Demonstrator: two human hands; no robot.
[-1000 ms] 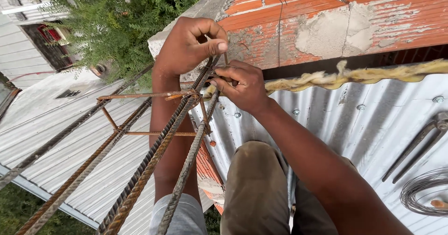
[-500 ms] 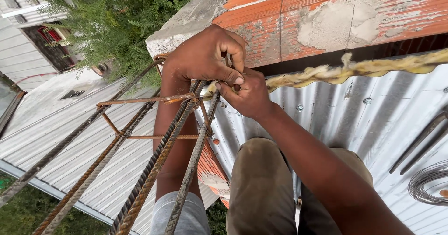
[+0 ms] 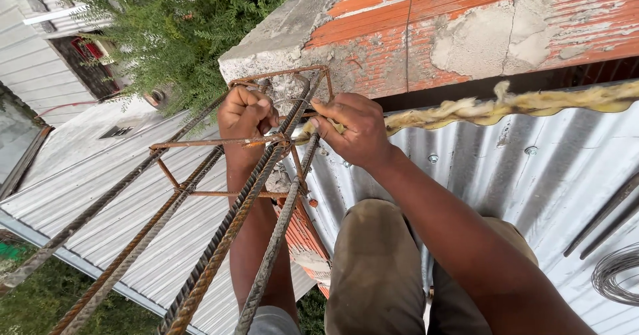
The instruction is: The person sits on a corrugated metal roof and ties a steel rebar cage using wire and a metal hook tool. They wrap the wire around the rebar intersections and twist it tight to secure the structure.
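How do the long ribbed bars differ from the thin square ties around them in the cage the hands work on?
The long ribbed bars are thick, twisted-ribbed and run straight along the cage; the square ties are thin, smooth and bent into frames across them. The bars look grey-brown, the ties more orange with rust. The left hand closes near a tie; the right hand pinches at a bar. Both are rusty steel.

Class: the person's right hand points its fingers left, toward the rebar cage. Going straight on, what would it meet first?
Probably the rusty rebar at the cage corner, which the right hand already nearly touches; beyond it is the left hand. Depth is uncertain.
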